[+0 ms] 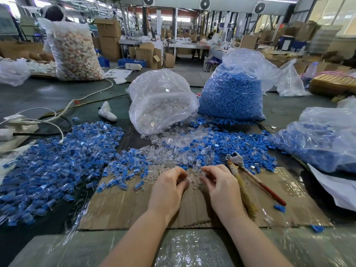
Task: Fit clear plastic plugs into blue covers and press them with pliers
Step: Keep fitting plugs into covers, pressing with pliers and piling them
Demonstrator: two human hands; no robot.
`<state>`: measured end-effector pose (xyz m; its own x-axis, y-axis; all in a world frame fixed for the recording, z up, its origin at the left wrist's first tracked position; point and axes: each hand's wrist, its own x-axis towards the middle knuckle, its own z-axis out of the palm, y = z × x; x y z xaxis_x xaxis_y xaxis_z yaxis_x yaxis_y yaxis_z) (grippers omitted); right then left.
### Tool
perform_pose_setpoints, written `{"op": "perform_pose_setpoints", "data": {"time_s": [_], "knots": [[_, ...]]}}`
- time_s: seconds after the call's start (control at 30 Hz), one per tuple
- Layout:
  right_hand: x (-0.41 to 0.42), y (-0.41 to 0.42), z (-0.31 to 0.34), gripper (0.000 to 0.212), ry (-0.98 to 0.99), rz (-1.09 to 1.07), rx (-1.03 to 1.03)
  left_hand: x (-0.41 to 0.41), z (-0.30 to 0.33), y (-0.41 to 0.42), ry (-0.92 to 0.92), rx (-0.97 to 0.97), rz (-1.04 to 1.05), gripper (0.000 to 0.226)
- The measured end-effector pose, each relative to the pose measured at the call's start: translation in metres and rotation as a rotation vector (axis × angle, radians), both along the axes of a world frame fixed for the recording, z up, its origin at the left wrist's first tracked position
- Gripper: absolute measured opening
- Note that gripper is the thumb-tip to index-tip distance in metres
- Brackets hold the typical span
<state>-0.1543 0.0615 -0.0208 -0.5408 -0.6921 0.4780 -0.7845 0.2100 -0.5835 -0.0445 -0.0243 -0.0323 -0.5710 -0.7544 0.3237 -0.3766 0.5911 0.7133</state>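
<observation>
- Left hand (169,186) and right hand (219,186): fingers curled into the loose clear plugs (192,178) on the cardboard sheet (119,207); whether either actually pinches a plug, cannot tell.
- Pliers (248,180) lie unused just beside the right hand, handles wrapped and worn.
- Assembled pile (57,160) at left: blue covers with glossy clear inserts, apparently done.
- Blue covers (231,97), matte and bagged, remain in bulk; much work left.

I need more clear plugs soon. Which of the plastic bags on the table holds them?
The middle bag, straight ahead of the hands: its contents are colourless and spill from its mouth. The bags right of it hold blue covers.
</observation>
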Motion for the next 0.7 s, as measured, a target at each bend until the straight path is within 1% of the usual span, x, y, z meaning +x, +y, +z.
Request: {"op": "perform_pose_setpoints", "data": {"time_s": [0.17, 0.3, 0.37, 0.43, 0.47, 0.53, 0.6, 0.7], "knots": [[0.003, 0.003, -0.007, 0.009, 0.086, -0.002, -0.086, 0.003, 0.001, 0.003, 0.071, 0.009, 0.053, 0.021], [0.004, 0.005, -0.008, 0.009, 0.094, 0.009, -0.111, 0.005, 0.002, 0.005, 0.072, -0.034, 0.07, 0.024], [0.004, 0.005, -0.009, 0.012, 0.114, 0.0, -0.11, 0.005, 0.003, 0.006, 0.068, -0.049, 0.066, 0.033], [0.004, 0.004, -0.011, 0.025, 0.133, -0.019, -0.092, 0.005, 0.003, 0.007, 0.06, -0.048, 0.062, 0.044], [0.004, 0.003, -0.012, 0.029, 0.146, -0.027, -0.086, 0.006, 0.003, 0.007, 0.054, -0.052, 0.065, 0.043], [0.004, 0.002, -0.013, 0.03, 0.18, -0.041, -0.078, 0.005, 0.005, 0.007, 0.058, -0.071, 0.066, 0.031], [0.004, 0.002, -0.014, 0.024, 0.196, -0.041, -0.079, 0.006, 0.005, 0.007, 0.08, -0.075, 0.055, 0.023], [0.005, 0.002, -0.013, 0.013, 0.169, -0.009, -0.114, 0.005, 0.005, 0.006, 0.075, -0.069, 0.004, 0.019]]}}
